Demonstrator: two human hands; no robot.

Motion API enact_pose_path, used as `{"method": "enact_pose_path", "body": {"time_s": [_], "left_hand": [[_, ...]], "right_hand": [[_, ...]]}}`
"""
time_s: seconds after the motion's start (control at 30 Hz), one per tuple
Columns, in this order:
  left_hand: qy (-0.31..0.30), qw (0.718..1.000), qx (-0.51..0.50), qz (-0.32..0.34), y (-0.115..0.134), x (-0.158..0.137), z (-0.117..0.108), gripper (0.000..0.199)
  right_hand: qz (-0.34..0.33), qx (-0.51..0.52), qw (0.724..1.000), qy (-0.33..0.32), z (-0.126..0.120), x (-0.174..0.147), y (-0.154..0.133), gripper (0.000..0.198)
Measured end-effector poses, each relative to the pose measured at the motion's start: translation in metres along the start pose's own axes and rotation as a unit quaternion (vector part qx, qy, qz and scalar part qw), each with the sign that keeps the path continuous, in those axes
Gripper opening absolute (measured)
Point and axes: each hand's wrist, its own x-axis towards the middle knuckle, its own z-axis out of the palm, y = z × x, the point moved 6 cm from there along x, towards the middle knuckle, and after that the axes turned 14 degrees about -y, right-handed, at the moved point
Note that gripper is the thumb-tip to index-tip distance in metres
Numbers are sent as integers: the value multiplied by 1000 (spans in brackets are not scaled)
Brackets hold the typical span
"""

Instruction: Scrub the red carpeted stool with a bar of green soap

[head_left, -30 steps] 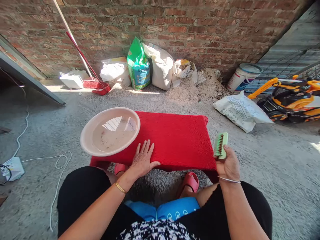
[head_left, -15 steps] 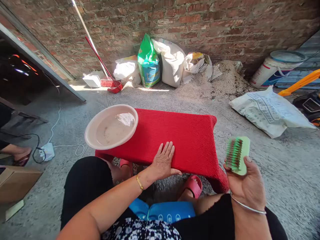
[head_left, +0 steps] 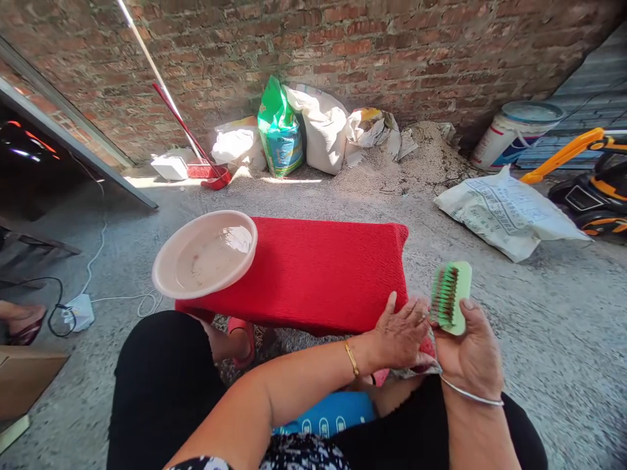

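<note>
A red cloth (head_left: 323, 267) covers a low bench in front of me and hangs over its edges. My left hand (head_left: 402, 333) lies at the near right corner of the cloth, fingers stretched out and slightly blurred, its fingertips close to the brush. In my right hand (head_left: 470, 346) is a light green scrubbing brush (head_left: 458, 297), gripped by its body with the bristles facing left, held right of the bench. On the bench's left end stands a pale pink basin (head_left: 164, 287) with water in it.
Sacks (head_left: 323, 130), a dustpan (head_left: 215, 179) and spilled grain line the brick wall. At the right are a white bag (head_left: 504, 212), a bucket (head_left: 514, 134) and an orange-black machine (head_left: 588, 189). A power strip (head_left: 78, 312), a box (head_left: 29, 378) and another person's foot (head_left: 24, 320) are at the left.
My left hand has slid right from the middle of the cloth's near edge to its right corner, beside the brush. My right hand still holds the brush. The view has shifted slightly right.
</note>
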Motion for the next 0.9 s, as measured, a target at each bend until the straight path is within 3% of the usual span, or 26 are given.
{"method": "enact_pose_path", "body": {"time_s": [0.07,0.13,0.27,0.37,0.43,0.5,0.67,0.8,0.9], "left_hand": [[27,997,-31,-60,-40,-24,-25,81],[53,985,-46,-160,-96,-57,-52,78],[28,910,50,-410,-201,-129,-90,78],[-37,865,75,-494,-234,-152,-89,81],[-59,861,79,-499,-230,-145,-80,83],[-61,878,91,-465,-209,-122,-68,87],[-42,950,122,-285,-121,-41,-36,96],[-18,977,117,-176,-61,12,-16,91],[-42,989,103,-102,-30,38,-3,74]], "right_hand": [[-5,-3,1000,-8,1,-1,-1,23],[-3,3,1000,-13,1,-1,-1,25],[25,29,999,-11,1,-1,2,29],[32,43,999,-7,1,-1,2,31],[37,47,998,-4,0,-1,2,31],[44,45,998,-4,0,-1,2,31],[38,44,998,5,1,-4,-1,30],[20,33,999,11,4,-2,-3,27],[11,10,1000,-8,10,1,-2,24]]}}
